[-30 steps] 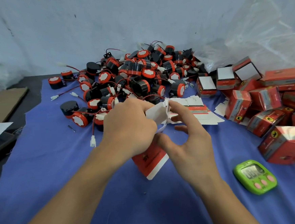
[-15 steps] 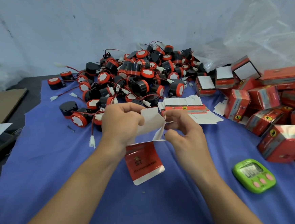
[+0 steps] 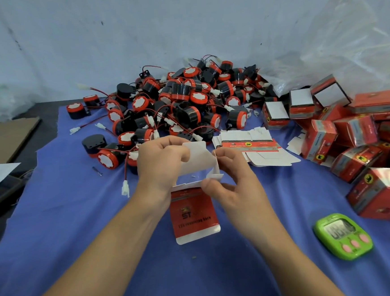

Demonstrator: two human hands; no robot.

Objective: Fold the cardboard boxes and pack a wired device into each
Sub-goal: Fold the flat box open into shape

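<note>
A blue cloth covered the table, with round black-and-orange wired devices heaped behind. Finished red boxes ran off the right edge. The left hand gripped the top flap of a half-folded red-and-white cardboard box mid-cloth, hiding its left edge; the right hand pinched a side tab.

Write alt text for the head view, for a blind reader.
A left hand and a right hand grip a half-folded red and white cardboard box over a blue cloth. Behind lies a pile of red and black wired devices; folded boxes and a green timer sit to the right.
</note>
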